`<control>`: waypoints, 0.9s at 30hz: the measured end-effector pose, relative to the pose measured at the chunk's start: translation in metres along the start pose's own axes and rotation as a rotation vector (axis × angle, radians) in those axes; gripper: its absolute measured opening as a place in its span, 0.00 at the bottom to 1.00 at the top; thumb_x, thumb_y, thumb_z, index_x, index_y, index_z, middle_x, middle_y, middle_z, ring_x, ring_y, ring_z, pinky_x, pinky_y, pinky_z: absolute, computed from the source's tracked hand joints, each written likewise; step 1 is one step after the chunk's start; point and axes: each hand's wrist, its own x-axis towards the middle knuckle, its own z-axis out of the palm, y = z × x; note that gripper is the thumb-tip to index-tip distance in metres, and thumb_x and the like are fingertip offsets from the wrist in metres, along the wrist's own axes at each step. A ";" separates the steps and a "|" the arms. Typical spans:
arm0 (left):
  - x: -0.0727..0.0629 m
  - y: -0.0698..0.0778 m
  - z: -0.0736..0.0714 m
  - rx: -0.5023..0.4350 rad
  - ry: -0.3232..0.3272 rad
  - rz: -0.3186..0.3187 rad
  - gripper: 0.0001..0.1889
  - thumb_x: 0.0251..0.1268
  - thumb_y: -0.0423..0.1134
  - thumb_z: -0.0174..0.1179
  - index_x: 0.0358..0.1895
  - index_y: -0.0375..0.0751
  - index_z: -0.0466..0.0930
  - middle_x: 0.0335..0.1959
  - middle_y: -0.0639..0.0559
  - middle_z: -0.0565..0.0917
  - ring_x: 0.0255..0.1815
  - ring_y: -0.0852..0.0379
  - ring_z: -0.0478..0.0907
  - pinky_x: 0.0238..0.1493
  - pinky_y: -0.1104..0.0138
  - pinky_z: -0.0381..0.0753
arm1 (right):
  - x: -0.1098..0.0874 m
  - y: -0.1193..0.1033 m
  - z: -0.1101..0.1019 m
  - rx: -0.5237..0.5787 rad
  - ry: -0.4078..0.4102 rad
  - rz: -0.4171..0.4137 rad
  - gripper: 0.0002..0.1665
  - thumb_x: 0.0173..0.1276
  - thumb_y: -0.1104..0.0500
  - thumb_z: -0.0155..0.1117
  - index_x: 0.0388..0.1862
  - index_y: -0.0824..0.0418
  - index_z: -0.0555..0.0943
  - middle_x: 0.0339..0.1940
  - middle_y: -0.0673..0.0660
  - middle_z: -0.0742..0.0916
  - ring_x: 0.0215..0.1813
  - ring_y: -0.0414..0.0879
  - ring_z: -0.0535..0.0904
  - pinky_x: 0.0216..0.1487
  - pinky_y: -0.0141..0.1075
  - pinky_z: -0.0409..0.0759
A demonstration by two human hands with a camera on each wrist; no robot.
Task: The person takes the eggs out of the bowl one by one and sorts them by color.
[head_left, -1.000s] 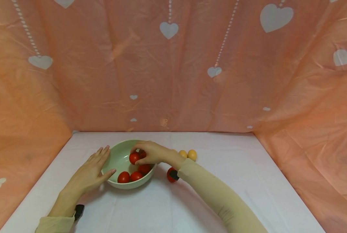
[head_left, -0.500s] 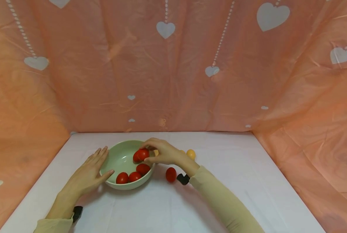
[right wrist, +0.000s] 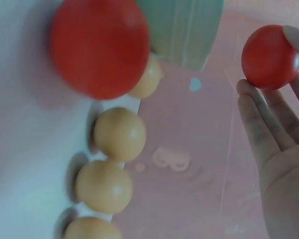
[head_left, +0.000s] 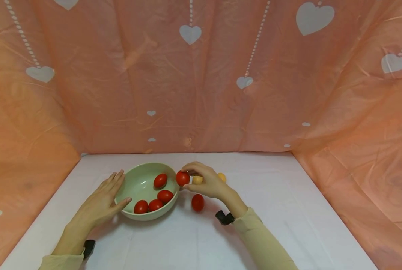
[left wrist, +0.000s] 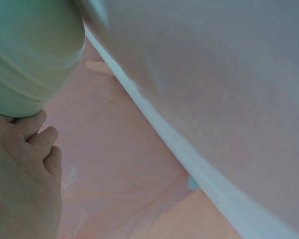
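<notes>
Object [right wrist: 267, 59], smooth, glossy red, slightly oval, was pinched in right hand [head_left: 208, 183], left hand [head_left: 101, 200], fingers outstretched, touched green bowl [head_left: 138, 187]

I see a smooth, glossy green bowl [head_left: 136, 189] and shiny red ovals [head_left: 197, 203] on a matt white surface [head_left: 271, 210]; creased, faintly shiny sheeting [head_left: 201, 97] rises beyond its far edge.

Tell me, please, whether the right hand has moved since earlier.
Yes: in the head view, the right hand has moved rightward relative to the green bowl.
</notes>
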 end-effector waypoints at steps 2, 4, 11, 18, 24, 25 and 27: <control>0.000 0.000 0.000 0.002 0.007 0.006 0.47 0.72 0.57 0.62 0.79 0.26 0.57 0.81 0.32 0.59 0.81 0.31 0.55 0.86 0.59 0.39 | -0.008 0.002 -0.002 -0.009 0.026 0.024 0.28 0.61 0.69 0.78 0.60 0.66 0.81 0.59 0.60 0.85 0.57 0.53 0.86 0.62 0.44 0.85; 0.000 0.000 0.000 0.005 0.014 0.011 0.46 0.72 0.57 0.62 0.79 0.26 0.57 0.81 0.32 0.59 0.81 0.31 0.56 0.86 0.60 0.39 | -0.017 0.003 -0.005 -0.029 0.046 0.052 0.27 0.61 0.68 0.79 0.60 0.64 0.82 0.58 0.59 0.86 0.56 0.52 0.87 0.62 0.45 0.85; 0.000 -0.001 0.001 0.001 0.016 0.010 0.46 0.72 0.57 0.63 0.79 0.26 0.57 0.81 0.32 0.59 0.81 0.31 0.56 0.85 0.61 0.38 | -0.039 0.014 -0.014 -0.073 0.042 0.103 0.26 0.62 0.67 0.78 0.59 0.62 0.82 0.58 0.57 0.86 0.55 0.52 0.86 0.61 0.48 0.85; -0.001 -0.002 0.002 0.005 0.028 0.019 0.46 0.72 0.57 0.63 0.80 0.27 0.57 0.81 0.33 0.59 0.81 0.32 0.56 0.86 0.60 0.41 | -0.053 0.021 -0.023 -0.108 -0.004 0.160 0.26 0.63 0.67 0.76 0.60 0.61 0.81 0.57 0.57 0.85 0.53 0.50 0.85 0.58 0.54 0.86; -0.002 -0.002 0.002 0.004 0.039 0.022 0.47 0.72 0.57 0.63 0.80 0.27 0.57 0.82 0.34 0.60 0.81 0.32 0.56 0.85 0.59 0.42 | -0.061 0.018 -0.032 -0.117 -0.069 0.233 0.28 0.60 0.69 0.74 0.61 0.65 0.82 0.56 0.58 0.85 0.52 0.51 0.84 0.60 0.51 0.85; -0.002 -0.002 0.001 0.003 0.041 0.019 0.46 0.71 0.57 0.63 0.80 0.27 0.57 0.82 0.34 0.60 0.81 0.32 0.57 0.85 0.59 0.43 | -0.062 0.018 -0.033 -0.119 -0.082 0.247 0.28 0.60 0.69 0.74 0.61 0.66 0.82 0.56 0.58 0.84 0.52 0.51 0.84 0.59 0.51 0.86; -0.002 -0.002 0.002 0.000 0.037 0.016 0.46 0.72 0.57 0.63 0.80 0.27 0.57 0.82 0.34 0.60 0.81 0.32 0.56 0.85 0.60 0.42 | -0.064 0.018 -0.035 -0.133 -0.106 0.278 0.27 0.59 0.67 0.74 0.60 0.65 0.83 0.55 0.57 0.84 0.52 0.50 0.83 0.58 0.49 0.86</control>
